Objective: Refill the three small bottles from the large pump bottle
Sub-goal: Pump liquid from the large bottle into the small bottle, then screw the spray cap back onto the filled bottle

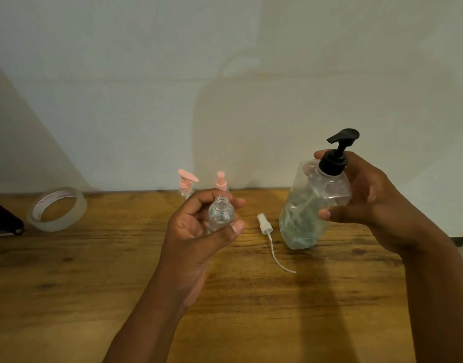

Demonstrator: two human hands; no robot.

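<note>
Above the wooden table (94, 271), the left hand (198, 231) is gripping an uncapped small bottle (220, 214), while the right hand (369, 200) is holding the tilted large pump bottle (311, 205) (its base touching the wood). Between them is lying a white spray cap (265, 227).

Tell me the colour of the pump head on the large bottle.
Black. The pump head tops the large pump bottle, seen clearly in the head view.

Clear large pump bottle (314, 205) tilted, black pump, uncapped small bottle (221, 214) upright, two pink-topped bottles (186, 186) behind
</note>
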